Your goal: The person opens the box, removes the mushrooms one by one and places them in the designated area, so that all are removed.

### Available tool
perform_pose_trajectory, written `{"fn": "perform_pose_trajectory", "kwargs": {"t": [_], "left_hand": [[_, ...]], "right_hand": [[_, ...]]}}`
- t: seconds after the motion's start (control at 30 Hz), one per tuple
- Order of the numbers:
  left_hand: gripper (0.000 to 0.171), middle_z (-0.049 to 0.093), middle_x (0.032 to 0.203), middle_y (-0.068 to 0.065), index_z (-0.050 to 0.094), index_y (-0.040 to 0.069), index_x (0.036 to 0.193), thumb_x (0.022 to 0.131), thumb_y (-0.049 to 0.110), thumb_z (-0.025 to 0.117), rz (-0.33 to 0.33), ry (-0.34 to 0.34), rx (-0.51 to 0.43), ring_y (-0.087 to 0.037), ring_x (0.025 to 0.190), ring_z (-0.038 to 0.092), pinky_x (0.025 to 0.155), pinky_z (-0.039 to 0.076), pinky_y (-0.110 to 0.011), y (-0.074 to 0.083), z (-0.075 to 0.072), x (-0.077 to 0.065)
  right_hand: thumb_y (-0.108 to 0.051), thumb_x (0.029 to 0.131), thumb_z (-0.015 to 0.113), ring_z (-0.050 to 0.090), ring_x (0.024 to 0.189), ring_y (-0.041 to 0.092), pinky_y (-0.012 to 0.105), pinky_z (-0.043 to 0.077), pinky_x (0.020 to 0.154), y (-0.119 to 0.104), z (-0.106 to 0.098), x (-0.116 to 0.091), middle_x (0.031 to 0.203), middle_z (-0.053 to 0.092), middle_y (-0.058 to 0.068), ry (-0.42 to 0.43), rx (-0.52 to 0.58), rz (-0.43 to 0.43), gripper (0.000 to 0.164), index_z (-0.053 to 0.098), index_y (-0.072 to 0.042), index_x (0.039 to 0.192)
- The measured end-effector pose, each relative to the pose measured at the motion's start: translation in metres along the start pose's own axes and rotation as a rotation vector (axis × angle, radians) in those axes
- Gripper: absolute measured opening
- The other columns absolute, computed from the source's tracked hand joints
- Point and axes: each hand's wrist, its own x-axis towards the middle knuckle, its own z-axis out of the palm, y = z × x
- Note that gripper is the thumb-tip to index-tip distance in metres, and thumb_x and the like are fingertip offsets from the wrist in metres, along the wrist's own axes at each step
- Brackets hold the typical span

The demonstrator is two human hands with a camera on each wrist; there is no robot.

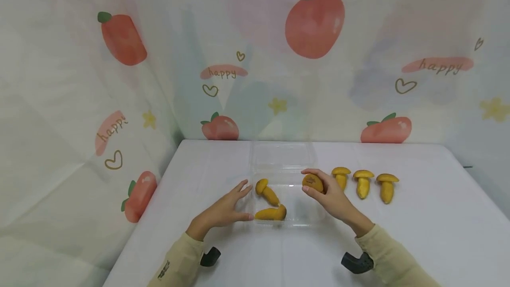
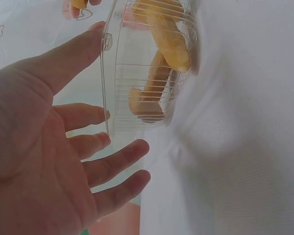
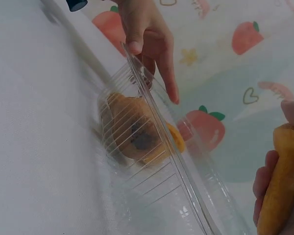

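A clear plastic box (image 1: 300, 209) with its lid (image 1: 282, 154) laid back stands on the white table. Inside, at the left, lie a yellow mushroom (image 1: 268, 194) set slantwise and another mushroom (image 1: 268, 214) lying sideways near the front. My left hand (image 1: 223, 211) is beside the box's left side, fingers spread; in the left wrist view the thumb and fingertips (image 2: 100, 139) are right at the rim. Over the right part of the box, my right hand (image 1: 334, 200) grips a yellow mushroom (image 1: 312, 183), its cap facing me. The right wrist view shows its stem (image 3: 281, 196) along the fingers.
To the right of the box, three yellow mushrooms stand in a row: one (image 1: 341, 177) partly behind my right hand, a middle one (image 1: 363, 184) and a right one (image 1: 387, 187). A fruit-printed cloth (image 1: 255, 34) hangs behind the table and along its left.
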Motion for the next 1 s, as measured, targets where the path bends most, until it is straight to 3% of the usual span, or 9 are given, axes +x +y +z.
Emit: {"fn": "perform_pose_trajectory", "kwargs": {"t": [0.17, 0.3, 0.4, 0.53, 0.77, 0.87, 1.0], "left_hand": [[0.09, 0.015, 0.171, -0.014, 0.031, 0.007, 0.159, 0.089, 0.037, 0.078, 0.004, -0.007, -0.012, -0.037, 0.156, 0.022, 0.122, 0.029, -0.059, 0.0, 0.002, -0.001], [0.09, 0.014, 0.171, -0.015, 0.031, 0.006, 0.159, 0.089, 0.036, 0.078, 0.006, -0.002, -0.02, -0.038, 0.156, 0.021, 0.122, 0.028, -0.06, 0.0, 0.002, 0.0], [0.09, 0.014, 0.171, -0.016, 0.031, 0.005, 0.159, 0.089, 0.035, 0.078, 0.007, 0.004, -0.013, -0.039, 0.156, 0.021, 0.121, 0.028, -0.06, -0.001, 0.002, 0.0], [0.09, 0.014, 0.171, -0.015, 0.031, 0.005, 0.159, 0.089, 0.036, 0.078, 0.011, 0.003, -0.003, -0.038, 0.156, 0.022, 0.121, 0.029, -0.06, -0.002, 0.001, 0.0], [0.089, 0.015, 0.171, -0.015, 0.032, 0.006, 0.158, 0.089, 0.037, 0.079, 0.012, 0.006, -0.002, -0.039, 0.155, 0.023, 0.121, 0.029, -0.06, -0.002, 0.001, 0.0], [0.089, 0.015, 0.171, -0.015, 0.033, 0.007, 0.158, 0.088, 0.037, 0.079, 0.006, 0.007, 0.0, -0.039, 0.155, 0.024, 0.121, 0.029, -0.06, -0.002, 0.001, 0.0], [0.089, 0.015, 0.171, -0.015, 0.033, 0.007, 0.159, 0.088, 0.037, 0.079, 0.004, 0.002, 0.012, -0.039, 0.155, 0.024, 0.121, 0.029, -0.06, -0.001, 0.0, 0.001]], "right_hand": [[-0.014, 0.1, 0.063, 0.058, 0.099, 0.009, 0.016, 0.053, 0.083, 0.003, -0.003, -0.005, 0.128, 0.054, 0.023, -0.004, -0.022, 0.018, 0.052, 0.044, -0.005, 0.148], [-0.002, 0.098, 0.056, 0.055, 0.11, 0.006, 0.009, 0.047, 0.092, 0.004, -0.008, -0.008, 0.14, 0.048, 0.028, -0.015, -0.013, 0.006, 0.063, 0.032, -0.003, 0.156], [0.006, 0.095, 0.05, 0.055, 0.111, 0.007, 0.011, 0.047, 0.091, 0.004, -0.011, -0.01, 0.146, 0.044, 0.029, -0.025, -0.007, 0.0, 0.068, 0.028, -0.003, 0.158], [0.004, 0.1, 0.052, 0.056, 0.106, 0.002, 0.016, 0.052, 0.084, 0.003, -0.014, -0.014, 0.144, 0.046, 0.026, -0.035, -0.039, -0.022, 0.062, 0.031, -0.007, 0.157], [-0.003, 0.099, 0.062, 0.053, 0.071, 0.005, 0.022, 0.044, 0.055, 0.006, -0.026, -0.011, 0.145, 0.046, 0.028, -0.017, -0.048, -0.128, 0.055, 0.042, -0.001, 0.15], [-0.003, 0.098, 0.063, 0.057, 0.085, -0.002, 0.015, 0.048, 0.063, 0.006, -0.031, -0.011, 0.147, 0.046, 0.026, 0.007, -0.077, -0.121, 0.056, 0.041, -0.002, 0.15], [0.002, 0.099, 0.056, 0.058, 0.105, -0.005, 0.015, 0.05, 0.07, 0.001, -0.038, -0.016, 0.145, 0.043, 0.027, 0.003, -0.06, -0.073, 0.059, 0.036, -0.003, 0.154]]}}
